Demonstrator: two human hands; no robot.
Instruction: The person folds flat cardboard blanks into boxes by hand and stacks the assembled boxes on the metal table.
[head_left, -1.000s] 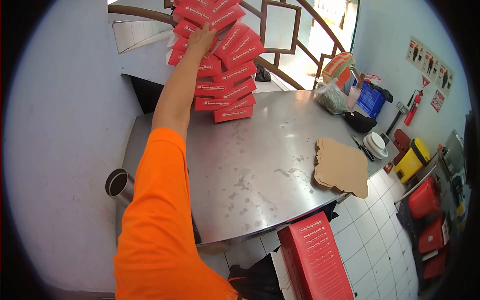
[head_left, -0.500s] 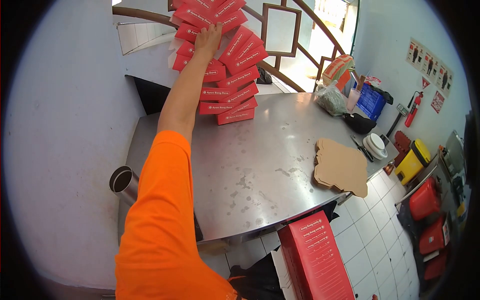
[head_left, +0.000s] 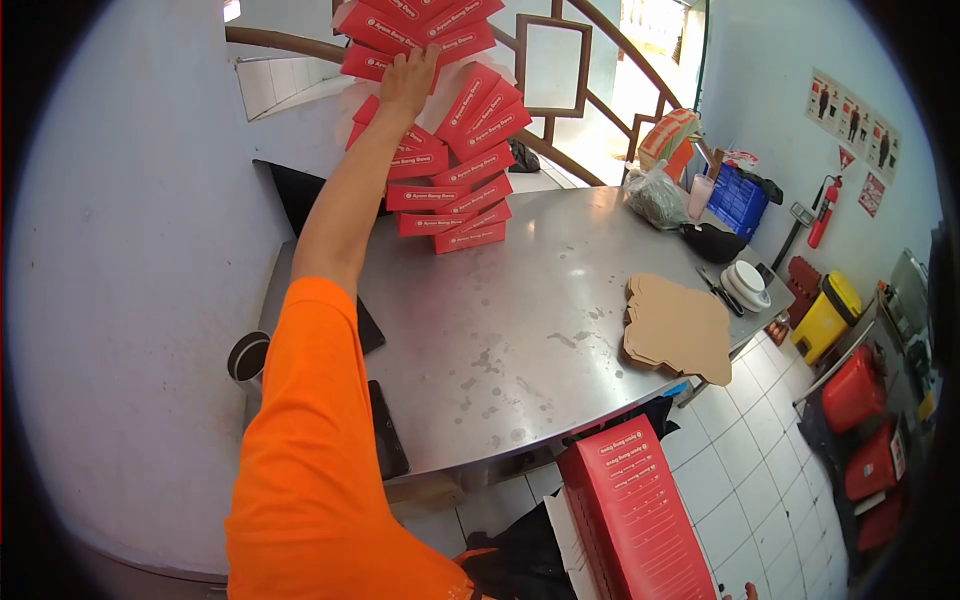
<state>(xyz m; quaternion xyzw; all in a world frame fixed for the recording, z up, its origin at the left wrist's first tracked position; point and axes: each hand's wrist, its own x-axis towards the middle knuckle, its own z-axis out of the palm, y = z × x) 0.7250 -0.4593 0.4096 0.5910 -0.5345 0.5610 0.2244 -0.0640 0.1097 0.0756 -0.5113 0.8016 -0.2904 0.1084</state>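
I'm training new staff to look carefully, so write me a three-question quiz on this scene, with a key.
1. Which of the person's hands is up at the stacked red cardboard boxes?
2. The flat brown cardboard pieces lie on: a) the tiled floor; b) the smooth grey metal table; c) a red chair.
3. True or false: the yellow plastic bin stands on the table.

Key: 1, the left hand; 2, b; 3, false.

A food shop's packing corner, by the look of it: red boxes bearing one printed name around the left fingers, a metal table below them, and, well to their right, a scale, fire extinguisher and wall posters.
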